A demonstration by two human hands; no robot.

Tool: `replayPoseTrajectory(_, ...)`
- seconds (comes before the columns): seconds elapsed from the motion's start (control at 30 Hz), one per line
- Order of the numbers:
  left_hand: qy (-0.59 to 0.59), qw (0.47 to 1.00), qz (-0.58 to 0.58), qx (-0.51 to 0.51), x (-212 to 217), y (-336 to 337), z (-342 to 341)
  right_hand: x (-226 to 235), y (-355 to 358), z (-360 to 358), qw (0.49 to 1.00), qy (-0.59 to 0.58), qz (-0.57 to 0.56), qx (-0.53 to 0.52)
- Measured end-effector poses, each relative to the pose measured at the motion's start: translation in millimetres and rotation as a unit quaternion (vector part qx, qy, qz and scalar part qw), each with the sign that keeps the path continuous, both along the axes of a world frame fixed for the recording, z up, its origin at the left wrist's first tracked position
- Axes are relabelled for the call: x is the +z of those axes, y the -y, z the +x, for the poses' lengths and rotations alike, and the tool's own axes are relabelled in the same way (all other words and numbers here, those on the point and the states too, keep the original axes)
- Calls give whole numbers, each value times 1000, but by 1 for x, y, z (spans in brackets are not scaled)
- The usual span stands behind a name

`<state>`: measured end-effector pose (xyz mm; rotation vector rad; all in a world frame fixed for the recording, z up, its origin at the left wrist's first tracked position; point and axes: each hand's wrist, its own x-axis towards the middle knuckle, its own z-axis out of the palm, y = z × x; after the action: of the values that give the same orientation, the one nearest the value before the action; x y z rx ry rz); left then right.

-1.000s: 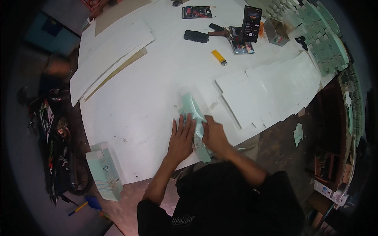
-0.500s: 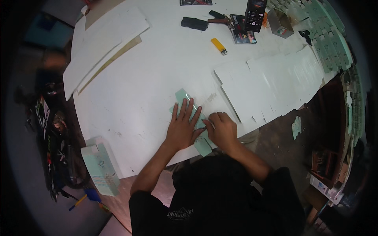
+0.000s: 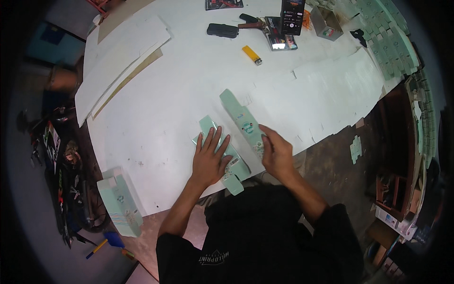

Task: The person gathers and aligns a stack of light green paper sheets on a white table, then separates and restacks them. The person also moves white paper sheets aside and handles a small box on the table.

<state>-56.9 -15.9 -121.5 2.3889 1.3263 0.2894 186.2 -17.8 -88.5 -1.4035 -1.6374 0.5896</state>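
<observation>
A mint-green folding carton [image 3: 238, 166] lies flat near the table's front edge, slanting from upper left to lower right. A flap sticks out at each end, and a small barcode shows near the lower one. My left hand [image 3: 207, 160] rests on it palm down, fingers stretched and spread. To its right, my right hand [image 3: 278, 150] pinches the right edge of a second mint-green carton piece [image 3: 240, 116], long and narrow with a printed emblem. White tabletop shows between the two pieces. My right palm side and some fingertips are hidden.
White sheets [image 3: 331, 90] lie on the right, more sheets [image 3: 127, 57] at the far left. A yellow lighter [image 3: 252, 55], a phone [image 3: 292, 16] and a black case [image 3: 222, 31] are at the back. Green cartons [image 3: 390, 42] pile up far right; a box [image 3: 119, 201] stands front left.
My right hand has moved right, and a long green piece now shows in it, apart from the carton under my left hand. The left hand stays pressed flat. The view has shifted slightly.
</observation>
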Motion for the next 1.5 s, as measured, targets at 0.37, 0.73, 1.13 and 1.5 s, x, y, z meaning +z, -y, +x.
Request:
replayPoseTrajectory(0.37,-15,995,97,-32,-27,14,-2,27,-5,-32,947,-99,-303,46)
replayPoseTrajectory(0.73,-41,978,-103,-179,37,-17,3,-9,-20,30,945,306,-8,-116)
replayPoseTrajectory(1.13,-59,989,49,-127,0,2,33,-35,-11,12,947,320,-15,9)
replayPoseTrajectory(1.5,-23,997,14,-75,-6,3,30,-5,-12,6,957,283,-67,14)
